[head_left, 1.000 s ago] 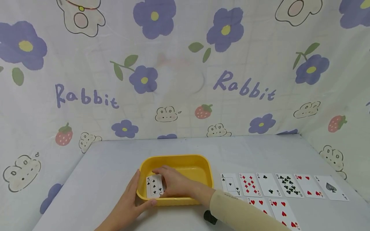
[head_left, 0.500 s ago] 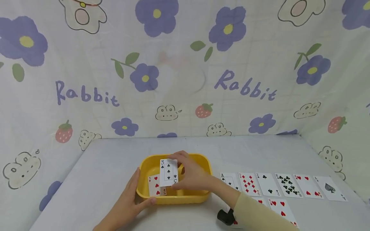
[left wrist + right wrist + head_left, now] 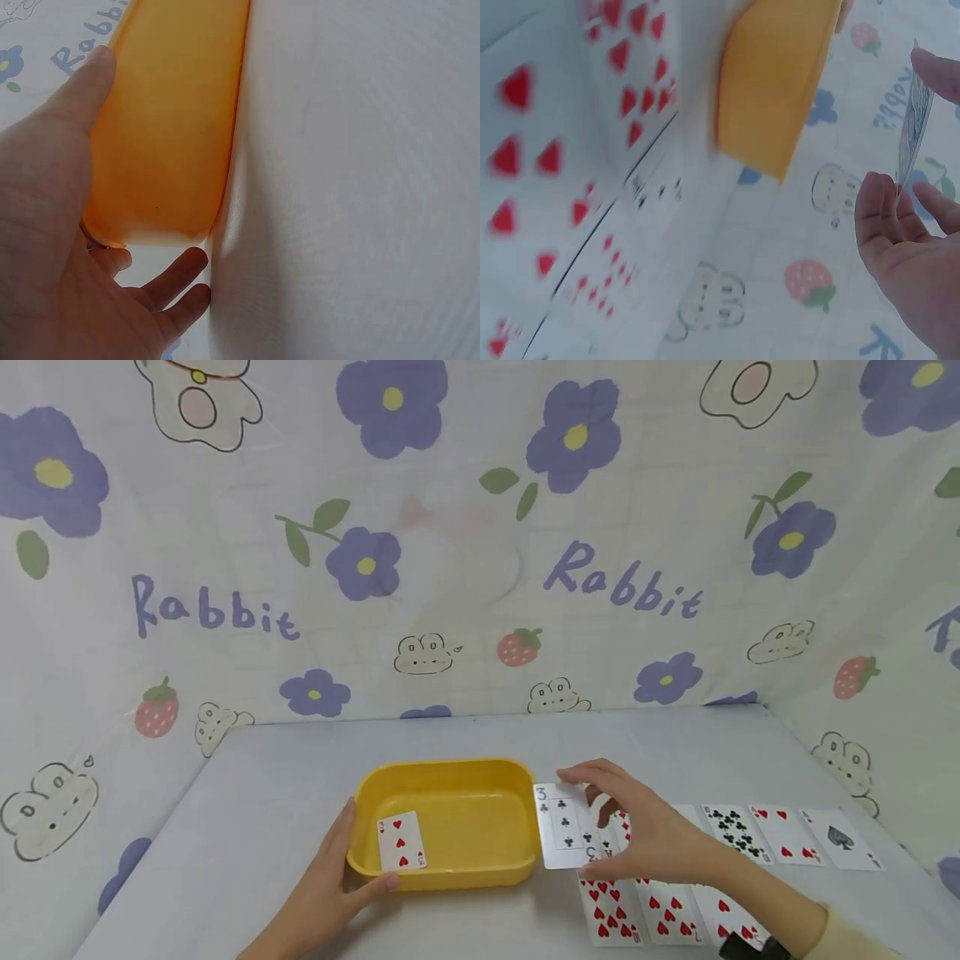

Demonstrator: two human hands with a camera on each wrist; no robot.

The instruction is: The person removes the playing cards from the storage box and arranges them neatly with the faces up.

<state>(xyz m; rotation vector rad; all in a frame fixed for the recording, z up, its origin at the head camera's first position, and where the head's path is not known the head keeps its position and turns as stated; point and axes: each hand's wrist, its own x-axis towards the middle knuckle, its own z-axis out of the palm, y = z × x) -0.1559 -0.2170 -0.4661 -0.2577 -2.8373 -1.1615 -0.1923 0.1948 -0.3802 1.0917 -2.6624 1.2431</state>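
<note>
My left hand [image 3: 322, 885] grips the left front corner of a yellow plastic tray [image 3: 465, 881], its thumb on the front wall and fingers along the left end. Inside the tray, at the left, a three of hearts card [image 3: 400, 839] lies face up. My right hand [image 3: 652, 827] holds a three of clubs playing card [image 3: 558, 827] by its right part, thumb below and fingers above. This card is just right of the tray and partly covers other cards behind it. The right wrist view shows the held card [image 3: 915, 127] nearly edge-on between thumb and fingers.
Face-up cards lie in two rows to the right, including an ace of spades [image 3: 840, 837] at the far end and a ten of hearts [image 3: 613, 910] in front. My right forearm covers part of both rows. A patterned cloth [image 3: 465, 543] hangs behind the white table [image 3: 292, 760].
My right hand has lifted the three of clubs out of the tray and carried it right, over the cards. The three of hearts beneath is uncovered. My left hand stays on the tray.
</note>
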